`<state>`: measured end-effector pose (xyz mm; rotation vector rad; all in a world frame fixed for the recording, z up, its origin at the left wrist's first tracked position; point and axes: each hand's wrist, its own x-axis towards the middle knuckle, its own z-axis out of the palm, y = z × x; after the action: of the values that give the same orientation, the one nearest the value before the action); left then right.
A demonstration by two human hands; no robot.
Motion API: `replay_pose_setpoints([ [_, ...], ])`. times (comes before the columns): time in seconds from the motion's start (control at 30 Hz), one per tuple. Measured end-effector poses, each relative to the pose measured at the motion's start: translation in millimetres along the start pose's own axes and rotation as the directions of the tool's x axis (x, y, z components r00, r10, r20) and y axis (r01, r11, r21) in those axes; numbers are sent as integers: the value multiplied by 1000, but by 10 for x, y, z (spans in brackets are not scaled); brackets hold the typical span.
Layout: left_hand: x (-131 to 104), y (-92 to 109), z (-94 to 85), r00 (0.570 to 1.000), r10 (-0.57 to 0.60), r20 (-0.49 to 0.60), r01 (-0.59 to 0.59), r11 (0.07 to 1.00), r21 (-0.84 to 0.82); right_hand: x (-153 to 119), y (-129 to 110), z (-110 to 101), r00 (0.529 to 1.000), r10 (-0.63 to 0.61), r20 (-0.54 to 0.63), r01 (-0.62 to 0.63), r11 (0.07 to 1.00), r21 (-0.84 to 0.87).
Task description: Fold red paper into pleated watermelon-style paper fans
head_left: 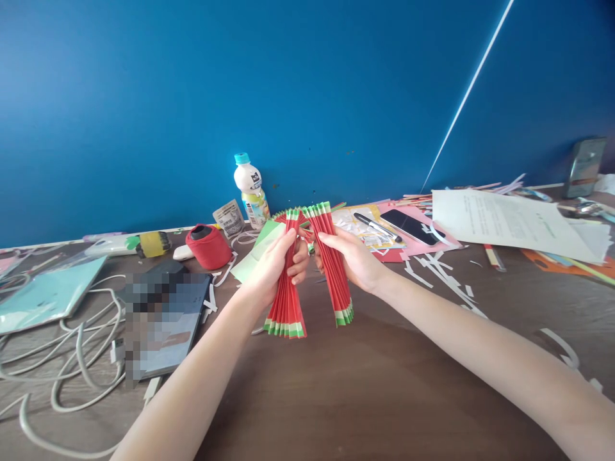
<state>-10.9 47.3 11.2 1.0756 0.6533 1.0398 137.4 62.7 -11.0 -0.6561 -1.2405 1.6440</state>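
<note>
Closed around the middle of a pleated red paper fan (286,307) is my left hand (273,262). White and green bands edge that fan, and its lower end spreads out wider than its gripped middle. My right hand (355,256) pinches a second pleated red paper fan (335,275) with the same green and white ends, its folds pressed closer together. Both are held upright but tilted above the table, side by side, lower ends apart. More pleated red and green paper shows between and behind their tops; I cannot tell whether the pieces are joined.
Behind my hands stand a bottle (252,195) and a red roll (209,246). White cables (79,346) and a dark tablet-like slab (173,326) lie left. Rightward are a black pen (377,227), a phone (410,227), paper scraps (446,278) and a printed sheet (509,221). A blue wall (307,96) rises behind.
</note>
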Motion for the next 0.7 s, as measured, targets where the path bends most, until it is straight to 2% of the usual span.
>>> replay_pose_setpoints([
  [0.7, -12, -13, 17, 1000, -5, -15, 5, 999, 43, -4, -17, 21, 999, 32, -1, -32, 999, 3],
])
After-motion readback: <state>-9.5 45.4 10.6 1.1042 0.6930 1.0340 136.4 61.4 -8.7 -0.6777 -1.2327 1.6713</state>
